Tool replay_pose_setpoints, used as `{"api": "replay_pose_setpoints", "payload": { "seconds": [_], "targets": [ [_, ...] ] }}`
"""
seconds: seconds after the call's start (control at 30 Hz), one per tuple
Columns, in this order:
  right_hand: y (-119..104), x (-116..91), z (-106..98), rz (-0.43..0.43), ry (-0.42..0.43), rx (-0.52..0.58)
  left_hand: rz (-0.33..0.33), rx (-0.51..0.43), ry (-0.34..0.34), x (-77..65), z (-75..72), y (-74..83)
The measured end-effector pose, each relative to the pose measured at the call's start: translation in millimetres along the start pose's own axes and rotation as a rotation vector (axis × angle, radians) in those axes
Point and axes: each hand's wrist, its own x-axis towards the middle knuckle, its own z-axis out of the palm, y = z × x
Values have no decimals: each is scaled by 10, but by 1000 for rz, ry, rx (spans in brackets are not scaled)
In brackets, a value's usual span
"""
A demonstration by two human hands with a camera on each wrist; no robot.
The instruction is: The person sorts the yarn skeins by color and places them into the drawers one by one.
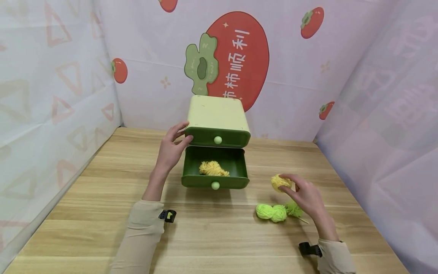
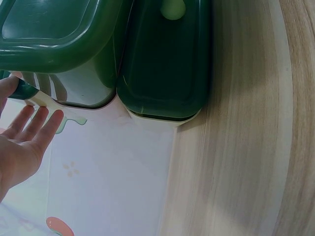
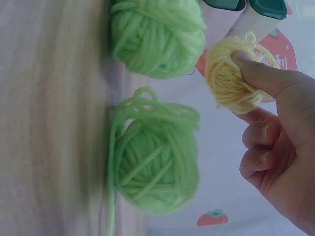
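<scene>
A two-drawer organizer [image 1: 219, 112] stands at the back, with a cream top and green drawers. Its lower drawer [image 1: 186, 179] is pulled out and a yellow yarn bundle [image 1: 213, 168] lies inside. My left hand [image 1: 171, 148] rests on the organizer's upper left corner, thumb at the front edge; the left wrist view shows the fingers [image 2: 34, 128] straight and spread along its side. My right hand [image 1: 306, 194] pinches a yellow yarn ball [image 3: 231, 76] between thumb and fingers, above the table. Just below it lie a green yarn skein [image 1: 271, 212] and a looser green yarn ball [image 3: 155, 162].
A wood-grain table [image 1: 212, 236] carries everything. Printed cloth walls [image 1: 147, 99] enclose the back and both sides. Both lower and upper drawers have round pale green knobs [image 1: 215, 185]. A loose yarn end [image 1: 303, 220] trails from the green ball.
</scene>
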Motion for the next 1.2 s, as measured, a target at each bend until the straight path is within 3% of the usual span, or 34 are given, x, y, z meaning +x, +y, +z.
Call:
{"api": "replay_pose_setpoints", "payload": {
  "seconds": [0.6, 1.2],
  "targets": [
    [-281, 285, -83, -134, 33, -49, -1, -3, -3, 14, 9, 3],
    [-656, 651, -46, -255, 57, -19, 0, -6, -5, 4, 4, -16]
  ]
}}
